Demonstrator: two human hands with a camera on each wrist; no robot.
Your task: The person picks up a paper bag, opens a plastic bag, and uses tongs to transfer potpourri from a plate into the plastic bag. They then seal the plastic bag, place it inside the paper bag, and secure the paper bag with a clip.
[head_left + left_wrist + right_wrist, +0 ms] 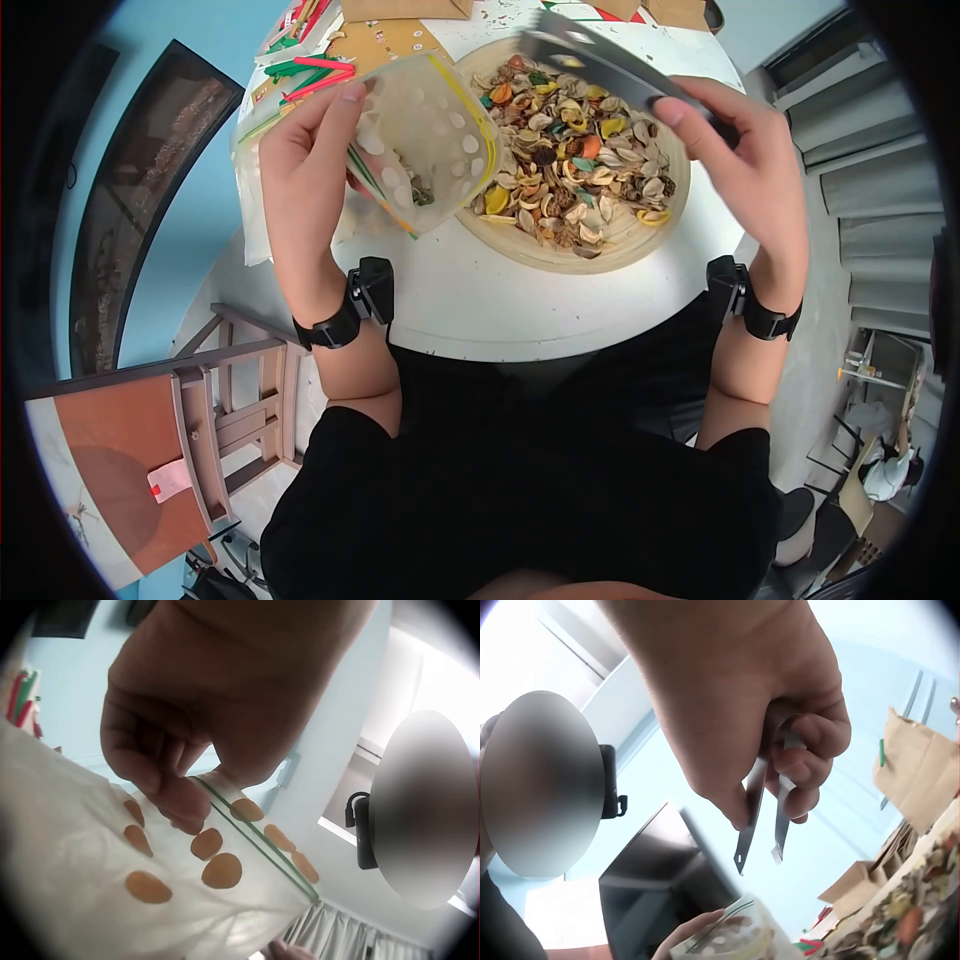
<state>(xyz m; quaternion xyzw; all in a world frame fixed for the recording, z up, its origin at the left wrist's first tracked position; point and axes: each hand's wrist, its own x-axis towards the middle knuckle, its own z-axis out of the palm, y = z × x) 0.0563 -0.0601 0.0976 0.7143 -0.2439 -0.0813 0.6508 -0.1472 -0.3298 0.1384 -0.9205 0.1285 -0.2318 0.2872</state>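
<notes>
My left hand (305, 150) pinches the top edge of a translucent zip bag (430, 110) printed with pale dots. Its mouth faces the plate, and a little dried plant matter shows inside. In the left wrist view, thumb and fingertips grip the bag (82, 832) beside the green zip line. Above the right side of the plate, my right hand (745, 150) holds metal tongs (610, 75). Seen from the right wrist, the tips of the tongs (756, 802) stand apart with nothing between them. A round wooden plate (590, 263) carries mixed dried potpourri (570, 150) below.
Red and green strips (315, 75) lie at the back left of the white table (480, 325), near another plastic bag (255, 220). Brown paper bags (405, 10) stand along the far edge. A wooden chair (235, 410) is at the left.
</notes>
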